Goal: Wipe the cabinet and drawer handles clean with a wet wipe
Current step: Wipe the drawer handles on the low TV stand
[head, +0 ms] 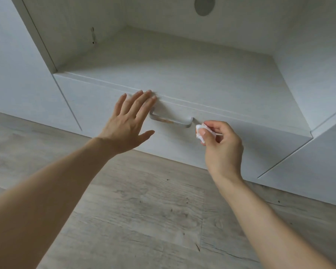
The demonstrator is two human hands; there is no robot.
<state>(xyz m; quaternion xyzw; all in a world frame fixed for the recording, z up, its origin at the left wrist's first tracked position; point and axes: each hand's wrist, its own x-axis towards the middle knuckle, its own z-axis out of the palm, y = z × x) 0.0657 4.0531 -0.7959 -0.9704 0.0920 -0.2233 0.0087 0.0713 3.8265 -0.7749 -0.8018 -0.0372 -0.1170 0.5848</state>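
Note:
A white drawer front sits low in a white cabinet unit. Its pale bar handle carries an orange-brown smear left of its middle. My left hand is spread flat with fingers apart, its fingertips at the drawer's top edge just left of the handle, covering the handle's left end. My right hand pinches a small bunched white wet wipe between thumb and fingers. The wipe hovers just right of the handle's right end, close to it; I cannot tell if it touches.
Above the drawer is an open white shelf recess with a round cable hole in its back panel. White cabinet doors flank it left and right. Pale wood-look floor lies below.

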